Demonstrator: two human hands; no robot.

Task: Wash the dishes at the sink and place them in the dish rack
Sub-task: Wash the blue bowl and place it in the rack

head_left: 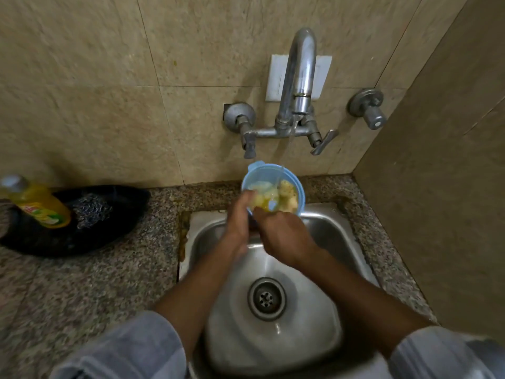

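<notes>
While the left hand point(240, 214) grips the blue plastic container point(270, 187) and the right hand's point(284, 233) fingers reach inside, faucet point(299, 77) water striking beyond the fingertips may splash or loosen the wet grip.

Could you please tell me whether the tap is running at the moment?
On. A thin stream of water falls from the faucet spout into the blue plastic container held under it, above the steel sink.

So there's this small see-through plastic container point(273, 187) with a light blue rim, tipped so its open mouth faces up and toward us, held over the back edge of the steel sink point(341, 236). Water is running into it, and something yellowish sits inside.
</notes>
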